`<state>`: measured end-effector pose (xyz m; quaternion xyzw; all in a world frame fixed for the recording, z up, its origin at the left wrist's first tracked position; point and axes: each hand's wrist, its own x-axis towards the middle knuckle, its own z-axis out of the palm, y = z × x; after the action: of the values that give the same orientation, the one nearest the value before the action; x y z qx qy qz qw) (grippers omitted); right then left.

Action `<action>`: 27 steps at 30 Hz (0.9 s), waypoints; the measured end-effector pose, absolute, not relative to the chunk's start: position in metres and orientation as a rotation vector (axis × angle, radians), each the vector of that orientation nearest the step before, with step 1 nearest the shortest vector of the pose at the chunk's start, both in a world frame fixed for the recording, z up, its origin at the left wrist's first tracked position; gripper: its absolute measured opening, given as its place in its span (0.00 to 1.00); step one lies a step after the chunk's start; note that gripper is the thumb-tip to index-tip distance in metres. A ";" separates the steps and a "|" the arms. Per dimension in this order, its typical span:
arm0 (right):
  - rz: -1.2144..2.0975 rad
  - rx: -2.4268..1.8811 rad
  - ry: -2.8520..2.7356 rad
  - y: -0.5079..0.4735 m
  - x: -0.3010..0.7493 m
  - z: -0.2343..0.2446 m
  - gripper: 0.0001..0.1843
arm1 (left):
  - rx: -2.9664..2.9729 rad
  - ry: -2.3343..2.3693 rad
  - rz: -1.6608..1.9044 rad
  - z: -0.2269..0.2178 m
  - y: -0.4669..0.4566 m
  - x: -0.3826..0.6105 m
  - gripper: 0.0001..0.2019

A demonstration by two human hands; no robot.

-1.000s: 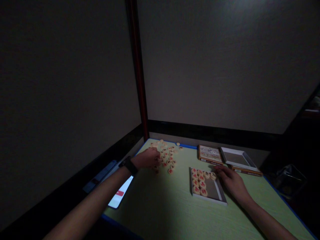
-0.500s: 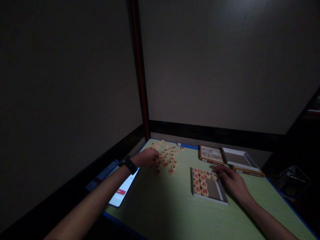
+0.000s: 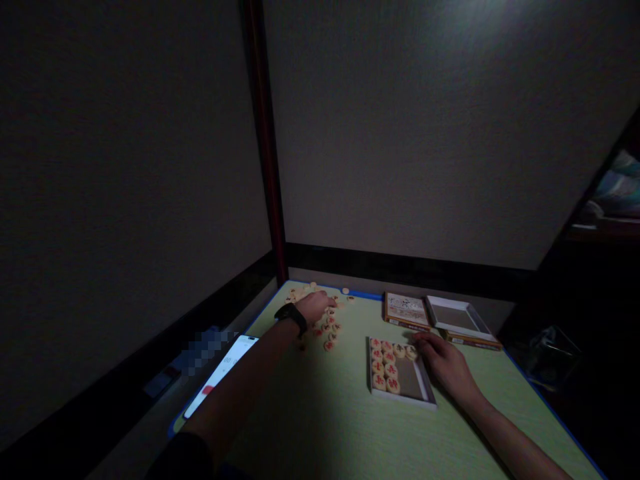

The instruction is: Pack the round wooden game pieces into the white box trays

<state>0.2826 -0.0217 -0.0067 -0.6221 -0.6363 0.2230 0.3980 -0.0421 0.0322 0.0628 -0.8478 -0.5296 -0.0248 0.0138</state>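
Observation:
Round xiangqi pieces point(image 3: 330, 328) with red or dark characters lie scattered over the table's far left part. My left hand point(image 3: 315, 305), a black watch on its wrist, reaches over them from the left. Its fingers point down among the pieces and are mostly hidden, so I cannot see whether they hold one. A shallow white-rimmed box point(image 3: 413, 380) sits nearer to me on the right. Pieces stand in two columns along its left side, with two more along its far edge. My right hand point(image 3: 445, 363) has its fingers closed around the box's far right corner.
A lit phone point(image 3: 225, 370) lies at the table's left edge. Behind the box are a printed xiangqi box point(image 3: 406, 309) and an open white tray point(image 3: 459, 316) on another box. Walls point(image 3: 400, 147) rise behind and left of the green table point(image 3: 320, 413).
My left hand has moved farther over the scattered pieces, away from me and to the right. My right hand stays at the box's corner. The whole view has shifted slightly.

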 end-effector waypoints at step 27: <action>0.552 -1.557 -1.647 -0.022 0.283 -0.010 0.24 | -2.605 -1.698 -0.362 0.054 0.023 -0.024 0.09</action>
<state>0.2827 -0.0219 -0.0100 -0.6135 -0.6492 0.2176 0.3934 -0.0240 0.0226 0.0543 -0.8322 -0.5423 -0.1156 0.0056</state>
